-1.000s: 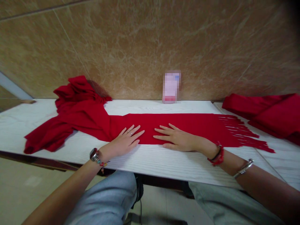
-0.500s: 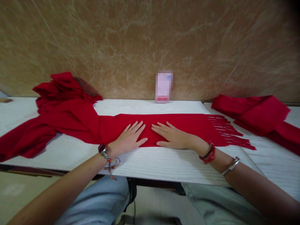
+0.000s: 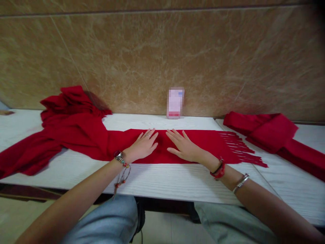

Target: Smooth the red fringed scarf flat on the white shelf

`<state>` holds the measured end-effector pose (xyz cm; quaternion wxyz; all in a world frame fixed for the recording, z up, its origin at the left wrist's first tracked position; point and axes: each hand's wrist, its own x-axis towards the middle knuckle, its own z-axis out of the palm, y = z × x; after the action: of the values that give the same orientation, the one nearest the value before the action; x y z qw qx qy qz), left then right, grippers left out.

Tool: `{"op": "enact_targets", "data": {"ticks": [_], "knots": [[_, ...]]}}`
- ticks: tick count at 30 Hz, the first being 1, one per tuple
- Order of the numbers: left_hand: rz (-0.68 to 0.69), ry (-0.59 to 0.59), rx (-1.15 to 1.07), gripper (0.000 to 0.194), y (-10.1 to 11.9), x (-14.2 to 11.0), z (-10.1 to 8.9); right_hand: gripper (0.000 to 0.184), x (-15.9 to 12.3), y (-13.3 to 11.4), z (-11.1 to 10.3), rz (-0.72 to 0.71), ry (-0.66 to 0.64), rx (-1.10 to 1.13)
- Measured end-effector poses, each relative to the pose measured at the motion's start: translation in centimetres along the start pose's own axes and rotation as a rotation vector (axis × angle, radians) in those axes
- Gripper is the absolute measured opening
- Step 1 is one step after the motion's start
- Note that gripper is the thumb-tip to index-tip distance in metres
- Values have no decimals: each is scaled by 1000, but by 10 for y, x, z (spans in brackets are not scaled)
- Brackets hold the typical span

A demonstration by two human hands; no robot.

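Note:
A red scarf lies stretched flat across the white table in the head view, its fringe at the right end. Toward the left it runs into a bunched, crumpled heap of red cloth. My left hand rests palm down near the scarf's middle, fingers spread, a ring on one of them. Just to its right, my right hand lies on the same cloth with fingers stretched out. Neither hand grips anything. The fingertips of both reach close to the scarf's far edge.
A loosely folded red cloth lies on the right of the white table. A pink, pixelated phone-shaped object leans against the brown marbled wall behind. Something small and brown sits at the far left.
Both hands have slid away from me toward the scarf's far edge, still spread. The head view has tilted up slightly, so more wall shows. The scarf looks much the same.

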<state>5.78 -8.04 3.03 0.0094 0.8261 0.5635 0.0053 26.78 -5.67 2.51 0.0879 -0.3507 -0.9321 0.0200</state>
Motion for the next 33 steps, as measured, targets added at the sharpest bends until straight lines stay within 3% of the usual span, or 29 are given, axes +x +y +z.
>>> {"op": "enact_targets", "data": {"ticks": [6, 10, 13, 17, 21, 23, 26, 30, 33], "knots": [[-48, 20, -6, 53, 9, 15, 14, 66, 0, -3, 7, -4, -130, -9], [-52, 69, 3, 54, 4, 17, 25, 63, -8, 10, 8, 5, -105, -51], [-50, 70, -6, 54, 2, 18, 26, 60, -27, 37, 11, 56, -69, -93], [-57, 55, -15, 54, 3, 19, 23, 53, -71, 96, 17, 169, -41, -192], [-50, 71, -12, 54, 3, 19, 23, 42, -94, 135, 18, 164, -8, -301], [-45, 79, -10, 54, 2, 19, 24, 44, -80, 128, 16, 221, 53, -296], [-44, 85, -6, 54, 1, 19, 26, 49, -33, 90, 15, 232, 135, -211], [-51, 86, 10, 54, 1, 20, 25, 53, 29, 38, 21, 117, 83, -119], [-59, 75, 12, 53, 2, 20, 24, 52, 41, 34, 28, 83, 28, -114]]}}
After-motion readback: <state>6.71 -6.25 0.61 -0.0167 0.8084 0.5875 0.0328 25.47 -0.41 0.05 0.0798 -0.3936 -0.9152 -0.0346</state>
